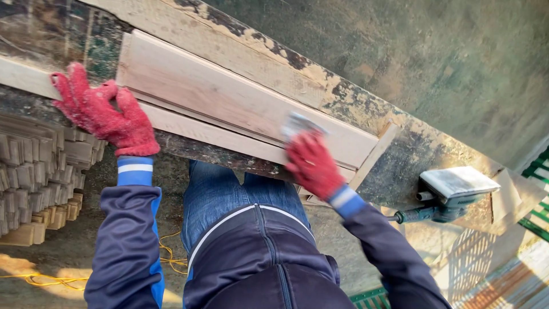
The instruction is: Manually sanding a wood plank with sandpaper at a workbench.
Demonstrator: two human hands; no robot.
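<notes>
Two pale wooden boards (229, 100) lie stacked along the worn workbench (400, 154). My left hand (103, 111), in a red glove, presses flat on the boards' left end. My right hand (311, 166), also in a red glove, grips a small grey sanding pad (297, 123) against the front edge of the boards; it is blurred by motion.
A teal electric sander (452, 194) lies upside down at the bench's right end. A thin wooden strip (374, 157) leans by my right hand. Several stacked wood pieces (40, 177) stand on the ground at left, beside a yellow cord (51, 280).
</notes>
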